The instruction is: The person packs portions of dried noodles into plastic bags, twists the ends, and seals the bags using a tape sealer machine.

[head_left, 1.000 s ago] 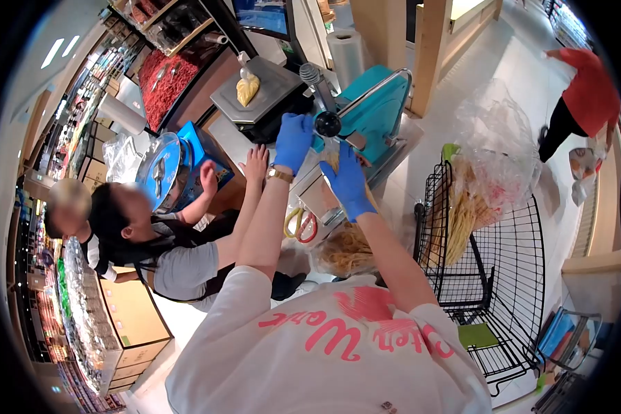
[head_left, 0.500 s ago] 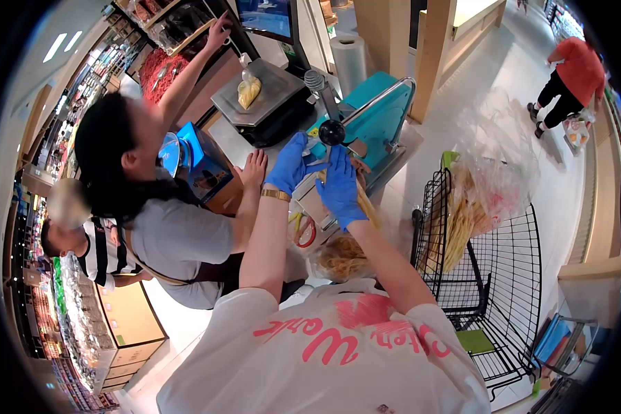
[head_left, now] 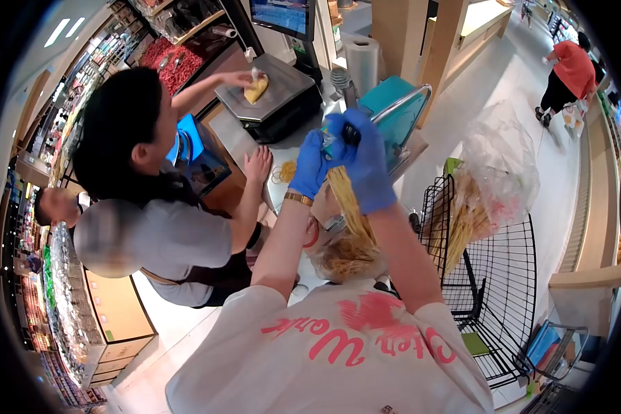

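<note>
At the left of the frame, a co-worker point(head_left: 186, 231) in a grey top leans in beside a blue box point(head_left: 205, 164). One of the co-worker's hands point(head_left: 237, 79) reaches across, its fingers at a knotted yellow pouch point(head_left: 257, 91) on the metal plate of a scale point(head_left: 290, 76) in the upper middle; the other bare hand point(head_left: 258, 165) lies flat near the edge of the bench point(head_left: 236, 132). Just right of it sit some yellowish loops point(head_left: 283, 172).

In the centre, the wearer's left hand point(head_left: 309, 165), blue-gloved, has its fingers curled in beside the upper end of a bundle of pale yellow strips point(head_left: 348, 203); whether it grips them cannot be told, since the gloves hide that end. The bundle slants down from beneath the gloves toward a clear bag point(head_left: 348, 257) of similar strips at lower centre. Right of the left hand, a black knob point(head_left: 350, 134) shows through the fingers of the right hand point(head_left: 369, 165), also gloved in blue, which is closed around it. Behind this hand stands a teal machine point(head_left: 392, 100) with a curved metal bar. Farther right, a black wire cart point(head_left: 504, 269) carries a plastic bag point(head_left: 500, 162) and more long strips point(head_left: 466, 231).
</note>
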Demonstrator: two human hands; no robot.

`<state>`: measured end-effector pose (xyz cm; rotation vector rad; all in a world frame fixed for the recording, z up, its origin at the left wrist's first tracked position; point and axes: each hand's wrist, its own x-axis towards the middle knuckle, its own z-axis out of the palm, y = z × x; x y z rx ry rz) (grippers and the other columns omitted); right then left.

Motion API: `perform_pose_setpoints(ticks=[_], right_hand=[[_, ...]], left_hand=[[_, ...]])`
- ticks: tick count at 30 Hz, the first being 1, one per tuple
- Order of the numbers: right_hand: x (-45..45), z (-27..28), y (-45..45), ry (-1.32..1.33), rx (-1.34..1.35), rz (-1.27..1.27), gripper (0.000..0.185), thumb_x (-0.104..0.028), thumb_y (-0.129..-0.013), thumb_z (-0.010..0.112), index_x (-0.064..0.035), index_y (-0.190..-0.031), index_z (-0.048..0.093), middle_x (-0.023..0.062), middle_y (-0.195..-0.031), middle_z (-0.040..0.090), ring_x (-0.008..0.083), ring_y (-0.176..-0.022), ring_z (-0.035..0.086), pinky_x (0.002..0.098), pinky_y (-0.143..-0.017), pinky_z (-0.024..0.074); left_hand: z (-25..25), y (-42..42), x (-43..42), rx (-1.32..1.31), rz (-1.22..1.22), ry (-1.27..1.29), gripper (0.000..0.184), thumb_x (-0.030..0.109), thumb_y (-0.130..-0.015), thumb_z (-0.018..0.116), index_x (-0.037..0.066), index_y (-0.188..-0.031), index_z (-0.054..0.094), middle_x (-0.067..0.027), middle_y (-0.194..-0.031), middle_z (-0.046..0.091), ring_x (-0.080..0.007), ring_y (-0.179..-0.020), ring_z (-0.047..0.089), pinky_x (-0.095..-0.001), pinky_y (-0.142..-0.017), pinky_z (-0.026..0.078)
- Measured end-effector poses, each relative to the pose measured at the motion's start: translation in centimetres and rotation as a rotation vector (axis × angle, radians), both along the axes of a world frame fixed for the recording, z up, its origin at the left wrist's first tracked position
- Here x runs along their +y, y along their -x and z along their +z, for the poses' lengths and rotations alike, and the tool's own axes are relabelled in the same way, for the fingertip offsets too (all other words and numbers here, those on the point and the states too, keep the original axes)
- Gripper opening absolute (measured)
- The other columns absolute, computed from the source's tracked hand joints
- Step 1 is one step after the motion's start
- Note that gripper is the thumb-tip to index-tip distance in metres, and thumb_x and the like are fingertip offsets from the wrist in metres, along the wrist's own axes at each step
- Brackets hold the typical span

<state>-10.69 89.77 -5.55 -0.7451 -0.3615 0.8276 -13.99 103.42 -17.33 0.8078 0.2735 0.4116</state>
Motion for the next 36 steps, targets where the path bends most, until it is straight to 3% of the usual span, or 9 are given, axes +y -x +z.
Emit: perform_pose_setpoints(ticks=[4, 6, 14, 19, 21, 23, 28, 33, 36], right_hand=[[-0.8, -8.0, 8.4, 0.293, -0.015, -0.003, 0.013, -0.017, -0.081, 0.058, -0.0043, -0.081, 0.059, 0.0005, -0.059, 0.051, 0.0065, -0.046, 0.046, 0.0211, -0.043, 0.0364], [0.5, -13.2, 11.3, 0.444, -0.016, 0.025, 0.013, -0.015, -0.08, 0.058, -0.0046, -0.073, 0.057, 0.0012, -0.061, 0.054, 0.0069, -0.046, 0.047, 0.0218, -0.043, 0.0374], [1.0, -26.4, 11.7, 0.51, -0.341, -0.042, 0.016, -0.012, -0.077, 0.057, -0.0038, -0.063, 0.055, 0.0018, -0.059, 0.056, 0.0083, -0.052, 0.053, 0.0242, -0.049, 0.0426], [1.0, -7.5, 5.1, 0.346, -0.152, -0.072, 0.021, -0.02, -0.082, 0.051, -0.0069, -0.067, 0.057, 0.001, -0.055, 0.052, 0.008, -0.044, 0.045, 0.0208, -0.042, 0.0353], [1.7, -4.0, -2.2, 0.012, -0.186, -0.165, 0.032, -0.029, -0.086, 0.046, -0.003, -0.075, 0.06, 0.0041, -0.059, 0.056, 0.0097, -0.04, 0.045, 0.0186, -0.039, 0.0362], [1.4, -2.0, -6.8, 0.259, -0.127, 0.14, 0.042, -0.034, -0.089, 0.043, 0.0041, -0.091, 0.06, 0.009, -0.076, 0.065, 0.0103, -0.052, 0.054, 0.0212, -0.051, 0.0455], [-4.4, -1.7, -1.5, 0.116, -0.198, -0.045, 0.041, -0.035, -0.089, 0.049, 0.0031, -0.102, 0.06, 0.0083, -0.079, 0.065, 0.008, -0.062, 0.058, 0.0196, -0.059, 0.0464], [-4.3, -6.5, 3.2, 0.347, -1.037, -0.553, 0.037, -0.01, -0.079, 0.065, -0.0047, -0.114, 0.054, 0.0074, -0.099, 0.062, 0.0172, -0.093, 0.059, 0.0293, -0.081, 0.0459], [-5.7, -6.8, 4.5, 0.505, -0.87, -0.587, 0.038, -0.012, -0.077, 0.066, -0.0052, -0.113, 0.055, 0.0092, -0.098, 0.063, 0.0192, -0.092, 0.06, 0.03, -0.08, 0.0459]], left_hand=[[-0.1, 0.8, -0.2, 0.009, -0.206, 0.412, 0.025, 0.026, -0.094, 0.04, 0.008, -0.11, 0.048, -0.009, -0.104, 0.056, -0.0203, -0.086, 0.06, -0.038, -0.075, 0.054], [-0.3, 1.4, 0.3, 0.103, -0.111, -0.028, 0.025, 0.028, -0.094, 0.041, 0.011, -0.111, 0.047, -0.0079, -0.105, 0.055, -0.0198, -0.085, 0.06, -0.0441, -0.072, 0.054], [0.1, 0.0, 0.7, 0.158, -0.189, -0.135, 0.021, 0.028, -0.095, 0.041, 0.013, -0.107, 0.049, -0.0031, -0.104, 0.052, -0.0215, -0.089, 0.058, -0.0496, -0.073, 0.052], [2.1, -0.7, 2.7, 0.311, -0.197, -0.359, 0.031, 0.031, -0.093, 0.045, 0.008, -0.113, 0.05, -0.0039, -0.102, 0.055, -0.018, -0.09, 0.057, -0.036, -0.07, 0.052], [1.8, -1.0, 3.4, 0.263, 0.179, -1.174, 0.023, 0.026, -0.089, 0.049, 0.004, -0.093, 0.055, -0.012, -0.092, 0.057, -0.0268, -0.083, 0.056, -0.0362, -0.065, 0.045], [2.1, -1.1, 3.7, 0.205, 0.372, -1.676, 0.021, 0.022, -0.085, 0.053, 0.002, -0.08, 0.056, -0.0207, -0.082, 0.055, -0.0377, -0.075, 0.052, -0.042, -0.062, 0.041], [7.9, 2.5, 0.0, 0.252, 0.191, -1.54, 0.022, 0.022, -0.088, 0.051, 0.001, -0.085, 0.057, -0.0168, -0.079, 0.06, -0.0315, -0.069, 0.056, -0.0384, -0.063, 0.043], [9.7, 4.1, -1.1, -0.006, -0.377, -1.115, 0.019, 0.015, -0.09, 0.051, -0.003, -0.095, 0.056, -0.0021, -0.083, 0.055, -0.0077, -0.081, 0.048, -0.0233, -0.072, 0.041], [11.0, 4.4, -4.4, -0.129, -0.467, -0.946, 0.018, 0.015, -0.091, 0.05, -0.002, -0.093, 0.056, 0.0002, -0.088, 0.055, -0.0067, -0.082, 0.048, -0.0209, -0.074, 0.041]])
